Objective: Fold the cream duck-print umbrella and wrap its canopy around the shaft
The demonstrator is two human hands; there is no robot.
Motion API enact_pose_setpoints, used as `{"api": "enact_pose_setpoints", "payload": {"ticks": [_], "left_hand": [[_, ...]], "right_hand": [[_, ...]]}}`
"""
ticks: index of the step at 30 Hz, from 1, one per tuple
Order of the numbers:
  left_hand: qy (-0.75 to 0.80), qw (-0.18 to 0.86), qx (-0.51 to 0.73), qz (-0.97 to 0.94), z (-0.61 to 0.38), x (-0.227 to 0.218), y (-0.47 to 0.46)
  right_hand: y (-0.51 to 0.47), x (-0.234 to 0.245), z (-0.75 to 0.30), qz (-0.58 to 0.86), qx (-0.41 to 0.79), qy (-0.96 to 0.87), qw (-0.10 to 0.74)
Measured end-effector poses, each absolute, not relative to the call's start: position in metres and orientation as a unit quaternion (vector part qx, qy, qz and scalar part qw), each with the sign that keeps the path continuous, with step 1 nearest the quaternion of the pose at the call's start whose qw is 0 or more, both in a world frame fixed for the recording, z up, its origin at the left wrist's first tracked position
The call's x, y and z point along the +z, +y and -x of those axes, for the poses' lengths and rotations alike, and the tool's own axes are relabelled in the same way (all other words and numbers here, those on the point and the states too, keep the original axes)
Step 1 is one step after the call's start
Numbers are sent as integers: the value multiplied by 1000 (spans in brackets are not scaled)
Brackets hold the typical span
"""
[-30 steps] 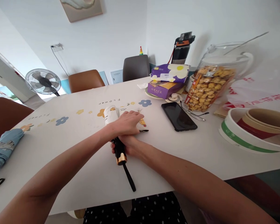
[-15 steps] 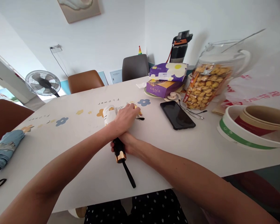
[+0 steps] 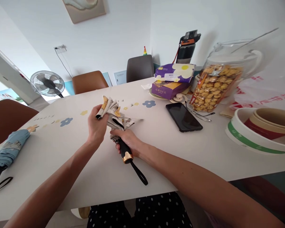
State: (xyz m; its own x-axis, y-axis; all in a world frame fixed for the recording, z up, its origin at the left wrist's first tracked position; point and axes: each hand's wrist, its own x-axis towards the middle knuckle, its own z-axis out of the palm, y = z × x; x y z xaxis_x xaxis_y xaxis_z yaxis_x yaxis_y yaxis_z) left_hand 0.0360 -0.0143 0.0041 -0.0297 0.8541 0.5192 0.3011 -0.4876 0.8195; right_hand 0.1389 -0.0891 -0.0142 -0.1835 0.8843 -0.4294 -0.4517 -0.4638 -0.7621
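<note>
A folding umbrella (image 3: 114, 122) with white, yellow-patterned cloth is held over the table in front of me. Its black handle with a gold end and a wrist strap points toward me. My right hand (image 3: 128, 141) is closed around the umbrella where the cloth meets the handle. Farther up, my left hand (image 3: 97, 124) grips the gathered cloth folds from the left side. Some of the cloth fans out loosely to the right, above my right hand. Another umbrella, light blue and folded (image 3: 10, 148), lies at the table's left edge.
On the right are a black phone (image 3: 184, 116), eyeglasses (image 3: 204, 117), a glass pitcher of snacks (image 3: 216, 84), and stacked paper bowls (image 3: 249, 134). Behind the phone sit a purple box (image 3: 165, 90) and a tissue pack (image 3: 175, 72). Chairs and a fan (image 3: 47, 83) stand beyond the table.
My left hand has moved from across my right wrist to the left and turned, now clasping the cloth. The umbrella's cloth has gone from lying flat to bunched and fanned out.
</note>
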Motion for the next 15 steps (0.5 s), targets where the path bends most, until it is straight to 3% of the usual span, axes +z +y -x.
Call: {"api": "enact_pose_setpoints", "payload": {"ticks": [4, 15], "left_hand": [[462, 325, 582, -585, -18, 3, -24], [504, 425, 506, -556, 24, -1, -50]], "right_hand": [[-88, -16, -141, 431, 734, -256, 458], [-92, -13, -146, 438, 731, -290, 435]]}}
